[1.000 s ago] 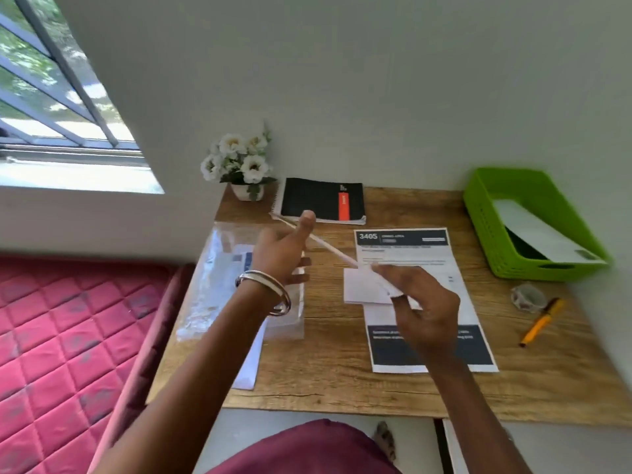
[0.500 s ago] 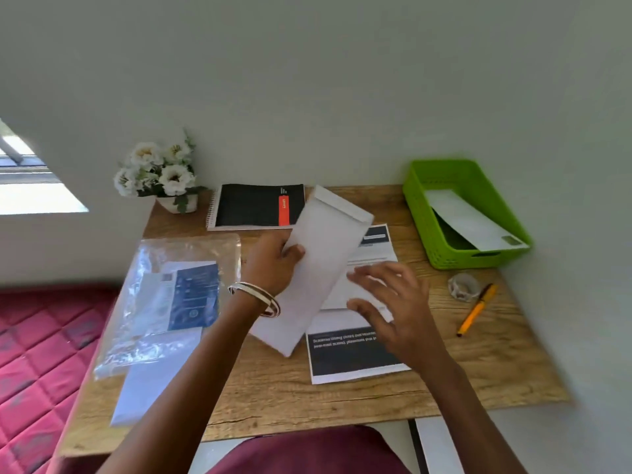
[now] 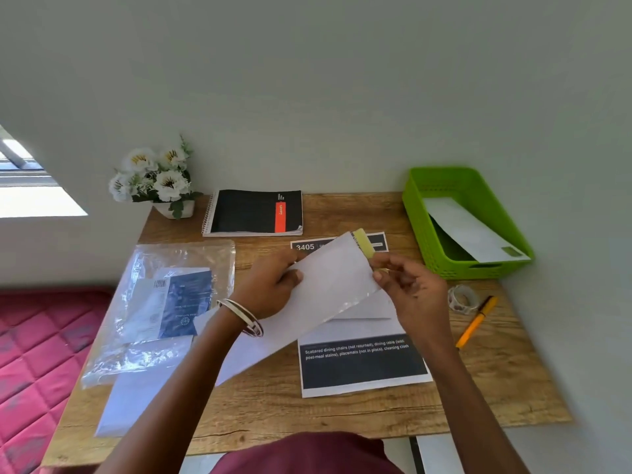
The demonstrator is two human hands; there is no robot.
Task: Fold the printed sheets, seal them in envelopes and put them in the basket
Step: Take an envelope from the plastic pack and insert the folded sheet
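A long white envelope [image 3: 318, 295] is held tilted above the desk. My left hand [image 3: 270, 289] grips its upper left edge. My right hand [image 3: 407, 289] pinches its flap end, where a yellow-green strip [image 3: 363, 242] shows. Under it lies a folded white sheet [image 3: 372, 307] on top of a printed sheet [image 3: 362, 364] with dark bands. A green basket [image 3: 424, 230] at the back right holds one sealed white envelope [image 3: 468, 230].
A clear plastic bag [image 3: 160, 302] with envelopes lies at the left, with a loose white envelope [image 3: 136, 395] under it. A black notebook [image 3: 253, 212] and a flower pot [image 3: 160, 179] stand at the back. A tape roll [image 3: 461, 299] and orange pen [image 3: 477, 321] lie right.
The envelope was edge-on a second ago and now faces me. My right hand has left the folded sheet and taken the envelope's flap end. The view swung right.
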